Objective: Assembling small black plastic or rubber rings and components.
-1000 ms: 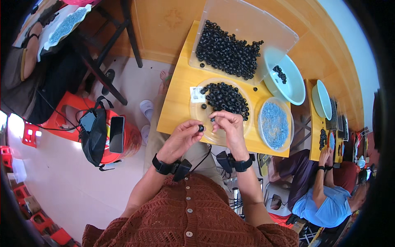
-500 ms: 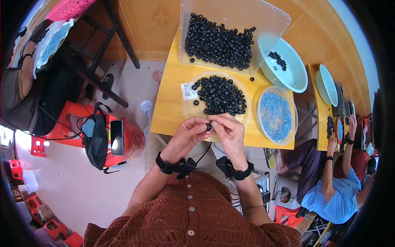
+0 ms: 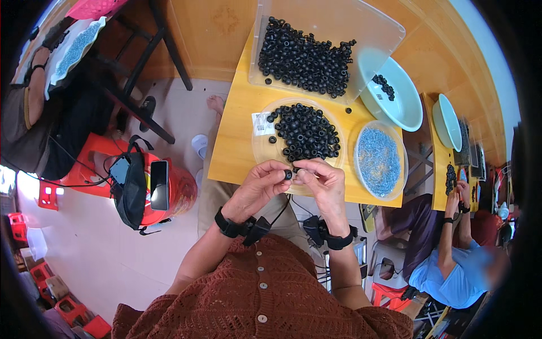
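Observation:
My left hand (image 3: 261, 185) pinches a small black ring-shaped part (image 3: 288, 174) between thumb and fingertips. Close beside it, my right hand (image 3: 326, 185) is closed in a pinch; whatever its fingertips hold is too small to name. Both hands meet over the near rim of a round clear dish (image 3: 258, 148), which holds a heap of similar black parts (image 3: 307, 131) and a white printed label (image 3: 262, 124). To the right, an oval clear dish (image 3: 404, 169) contains many tiny pale-blue pieces (image 3: 378, 161).
A clear bin (image 3: 384, 28) of black parts stands at the back of the yellow table (image 3: 231, 152). Right of it sits a light-blue basin (image 3: 403, 107) with some black parts. A phone (image 3: 160, 185) and black bag (image 3: 131, 195) rest on a red stool. Co-workers sit on both sides.
My fingertips have parted slightly, and the black part in my left hand shows more plainly. The co-worker at right has brought a raised hand down to the other one.

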`<state>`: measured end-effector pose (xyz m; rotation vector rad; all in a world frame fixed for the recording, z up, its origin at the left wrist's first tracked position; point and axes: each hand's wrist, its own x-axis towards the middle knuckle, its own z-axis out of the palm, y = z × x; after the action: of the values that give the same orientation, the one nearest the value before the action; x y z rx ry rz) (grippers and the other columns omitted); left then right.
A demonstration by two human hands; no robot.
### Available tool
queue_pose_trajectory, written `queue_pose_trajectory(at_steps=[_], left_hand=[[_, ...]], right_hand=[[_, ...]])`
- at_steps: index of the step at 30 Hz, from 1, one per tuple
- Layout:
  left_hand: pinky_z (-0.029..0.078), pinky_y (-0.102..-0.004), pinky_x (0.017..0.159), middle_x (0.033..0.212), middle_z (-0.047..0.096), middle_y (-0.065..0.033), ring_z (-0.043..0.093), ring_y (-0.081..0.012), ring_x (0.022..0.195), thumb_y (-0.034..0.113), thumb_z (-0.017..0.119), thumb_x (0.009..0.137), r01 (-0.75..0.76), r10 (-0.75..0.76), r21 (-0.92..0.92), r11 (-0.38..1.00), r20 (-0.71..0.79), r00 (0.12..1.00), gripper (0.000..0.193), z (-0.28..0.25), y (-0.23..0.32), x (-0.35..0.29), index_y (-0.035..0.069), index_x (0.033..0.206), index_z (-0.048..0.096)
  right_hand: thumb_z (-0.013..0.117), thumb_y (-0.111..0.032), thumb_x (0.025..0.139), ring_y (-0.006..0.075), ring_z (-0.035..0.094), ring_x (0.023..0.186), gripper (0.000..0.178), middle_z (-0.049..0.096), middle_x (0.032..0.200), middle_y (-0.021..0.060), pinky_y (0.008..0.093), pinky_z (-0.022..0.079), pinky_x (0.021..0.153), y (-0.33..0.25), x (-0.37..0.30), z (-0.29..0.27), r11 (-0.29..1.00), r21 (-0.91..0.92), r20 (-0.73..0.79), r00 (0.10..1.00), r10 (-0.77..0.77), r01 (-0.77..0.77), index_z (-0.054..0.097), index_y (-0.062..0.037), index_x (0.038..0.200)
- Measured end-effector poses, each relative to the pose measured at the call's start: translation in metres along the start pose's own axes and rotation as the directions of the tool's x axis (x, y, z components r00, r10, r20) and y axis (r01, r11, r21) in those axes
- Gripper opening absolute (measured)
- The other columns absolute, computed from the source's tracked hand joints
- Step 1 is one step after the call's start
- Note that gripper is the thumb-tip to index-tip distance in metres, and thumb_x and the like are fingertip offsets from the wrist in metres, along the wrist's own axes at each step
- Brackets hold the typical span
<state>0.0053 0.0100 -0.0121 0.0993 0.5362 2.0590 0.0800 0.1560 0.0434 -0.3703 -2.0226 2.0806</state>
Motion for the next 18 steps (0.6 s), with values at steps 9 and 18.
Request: queue_pose_trajectory(at_steps=[9,18], left_hand=[[0.051,-0.0218,0.078,0.094,0.061,-0.0069,0.061,-0.0125,0.085,0.005,0.054,0.088,0.022,-0.019,-0.106,0.994,0.036,0.999,0.018,-0.001,-0.008,-0.003,0.001,0.105,0.055],[0.052,-0.0234,0.077,0.094,0.062,-0.0068,0.062,-0.0132,0.085,0.004,0.055,0.087,-0.039,0.04,0.028,0.999,-0.027,0.999,0.015,0.004,-0.002,-0.011,0.002,0.101,0.057]], right_hand=[[0.058,0.006,0.079,0.0129,0.06,0.071,0.02,0.06,0.082,0.0079,0.022,0.048,0.064,-0.024,-0.009,0.013,0.886,-0.441,-0.013,0.986,-0.164,0.142,0.065,0.0025,0.096],[0.057,0.007,0.074,0.0279,0.059,0.066,0.018,0.059,0.075,0.0145,0.0318,0.047,0.059,-0.04,-0.013,0.028,0.714,-0.656,0.066,0.96,-0.271,0.246,0.065,0.0023,0.089]])
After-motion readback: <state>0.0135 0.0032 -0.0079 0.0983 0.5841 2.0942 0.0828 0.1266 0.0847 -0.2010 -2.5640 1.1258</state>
